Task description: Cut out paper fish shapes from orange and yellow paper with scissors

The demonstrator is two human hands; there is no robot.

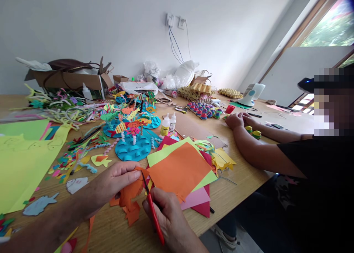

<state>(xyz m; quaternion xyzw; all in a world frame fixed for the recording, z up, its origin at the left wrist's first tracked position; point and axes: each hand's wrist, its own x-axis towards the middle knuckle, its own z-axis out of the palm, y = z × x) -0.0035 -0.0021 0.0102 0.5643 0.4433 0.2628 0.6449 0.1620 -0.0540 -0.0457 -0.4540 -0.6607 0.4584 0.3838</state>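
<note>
In my left hand (121, 179) is a piece of orange paper (132, 188), pinched between thumb and fingers near its top. My right hand (168, 212) grips red-handled scissors (153, 218), whose dark blades meet the paper just right of my left thumb. Orange scraps (132, 213) lie on the table beneath. Beyond my right hand rests a stack of coloured sheets, topped by an orange sheet (179, 168) over a lime green sheet (208, 180). Left of my left hand are a white fish cutout (76, 185) and a blue-grey fish cutout (41, 204).
Blue paper bases (132, 146) carry colourful paper fish on coiled stems. Two glue bottles (165, 125) stand behind the stack. Yellow sheets (24, 168) cover the left side. At the right, a co-worker's hands (238, 120) rest on the table near a white appliance (251, 94).
</note>
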